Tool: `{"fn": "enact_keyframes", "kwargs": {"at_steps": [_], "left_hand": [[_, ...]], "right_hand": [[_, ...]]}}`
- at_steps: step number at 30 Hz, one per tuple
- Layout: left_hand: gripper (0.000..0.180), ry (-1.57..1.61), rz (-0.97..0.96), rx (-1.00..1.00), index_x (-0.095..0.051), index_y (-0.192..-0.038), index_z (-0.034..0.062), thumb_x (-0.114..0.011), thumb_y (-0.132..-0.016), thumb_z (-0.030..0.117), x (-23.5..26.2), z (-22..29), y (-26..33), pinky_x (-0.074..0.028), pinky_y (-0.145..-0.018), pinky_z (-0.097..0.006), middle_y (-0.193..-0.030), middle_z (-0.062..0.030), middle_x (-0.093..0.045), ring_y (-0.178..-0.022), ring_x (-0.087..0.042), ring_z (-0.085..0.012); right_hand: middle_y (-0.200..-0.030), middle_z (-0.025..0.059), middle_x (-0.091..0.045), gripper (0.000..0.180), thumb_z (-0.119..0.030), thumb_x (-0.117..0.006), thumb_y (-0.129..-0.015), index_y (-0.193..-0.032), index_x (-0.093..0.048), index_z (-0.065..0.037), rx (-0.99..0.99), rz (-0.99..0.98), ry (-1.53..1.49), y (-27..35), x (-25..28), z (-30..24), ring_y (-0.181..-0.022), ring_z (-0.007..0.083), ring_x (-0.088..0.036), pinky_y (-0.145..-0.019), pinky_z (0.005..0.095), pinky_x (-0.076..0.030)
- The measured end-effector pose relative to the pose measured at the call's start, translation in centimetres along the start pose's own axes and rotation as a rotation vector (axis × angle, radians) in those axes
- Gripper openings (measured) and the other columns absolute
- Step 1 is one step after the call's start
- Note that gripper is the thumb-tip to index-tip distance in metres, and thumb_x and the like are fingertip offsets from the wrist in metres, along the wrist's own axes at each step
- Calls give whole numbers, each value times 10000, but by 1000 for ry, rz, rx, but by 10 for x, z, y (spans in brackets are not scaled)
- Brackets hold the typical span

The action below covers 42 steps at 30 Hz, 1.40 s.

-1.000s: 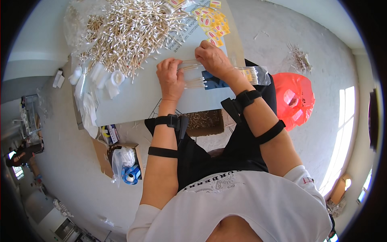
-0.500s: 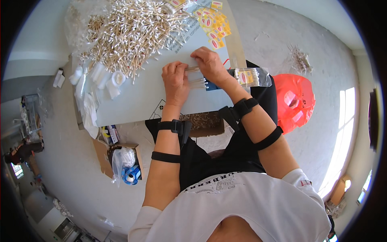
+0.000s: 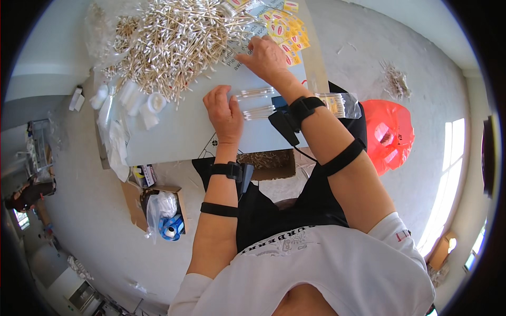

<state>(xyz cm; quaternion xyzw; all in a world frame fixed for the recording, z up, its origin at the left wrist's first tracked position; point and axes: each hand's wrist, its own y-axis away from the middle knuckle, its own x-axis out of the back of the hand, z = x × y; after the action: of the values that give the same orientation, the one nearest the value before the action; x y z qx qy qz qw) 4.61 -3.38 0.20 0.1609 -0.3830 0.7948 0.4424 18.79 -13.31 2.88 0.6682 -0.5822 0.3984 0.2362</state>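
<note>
Two small rows of cotton swabs lie on the pale table, an upper row and a lower row. My left hand rests just left of them, its fingers loosely bent and the thumb apart, with nothing visible in it. Farther up, my right hand hovers between the big heap of loose cotton swabs and the yellow printed cards. Its thumb and fingers are spread, and no swab shows between them. Under my right forearm sits a clear bag of packed swabs, partly covered.
White tape rolls and crumpled plastic lie at the table's left edge. Below the near edge stands a cardboard box. A red plastic bag is at the right, and an open carton with bottles stands on the floor at left.
My right hand has moved up and away from the upper swab row, toward the heap and cards. My left hand has drawn slightly down-left, off the swabs, leaving both rows lying on the table.
</note>
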Motion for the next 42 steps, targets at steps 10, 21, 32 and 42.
{"fn": "enact_keyframes", "kwargs": {"at_steps": [10, 21, 32, 42], "left_hand": [[250, -11, 21, -12, -576, -1039, -2, -592, -790, 22, 3, -2, 0, -408, -928, -435, -1070, -150, -589, -1045, -493, -353], [237, -9, 19, -15, -578, -1033, 2, -582, -797, 13, -5, 5, -4, -418, -918, -436, -1061, -148, -590, -1042, -497, -354], [222, 60, 54, 20, -583, -1030, 9, -543, -814, -18, 3, -1, 0, -411, -916, -421, -1055, -136, -594, -1034, -492, -339], [198, 32, 31, 20, -580, -1028, 7, -573, -831, 23, 1, 0, -2, -418, -910, -418, -1052, -135, -599, -1019, -503, -336]], "right_hand": [[-935, 115, -594, 103, -116, -640, -725, -808, -699, -102, 110, 24, 0, 9, -15, 2, -951, 307, -588, -792, 410, -505], [-923, 78, -573, 49, -86, -671, -752, -783, -635, -76, 505, 112, 25, -2, -10, 15, -950, 294, -580, -793, 407, -490], [-878, 134, -612, 126, -142, -678, -807, -787, -621, -32, 305, -417, -343, 55, 61, 10, -769, 298, -613, -679, 338, -482], [-926, 166, -649, 213, -242, -633, -811, -870, -661, -39, 90, -114, 119, -17, 3, 14, -877, 376, -641, -760, 469, -516]]}}
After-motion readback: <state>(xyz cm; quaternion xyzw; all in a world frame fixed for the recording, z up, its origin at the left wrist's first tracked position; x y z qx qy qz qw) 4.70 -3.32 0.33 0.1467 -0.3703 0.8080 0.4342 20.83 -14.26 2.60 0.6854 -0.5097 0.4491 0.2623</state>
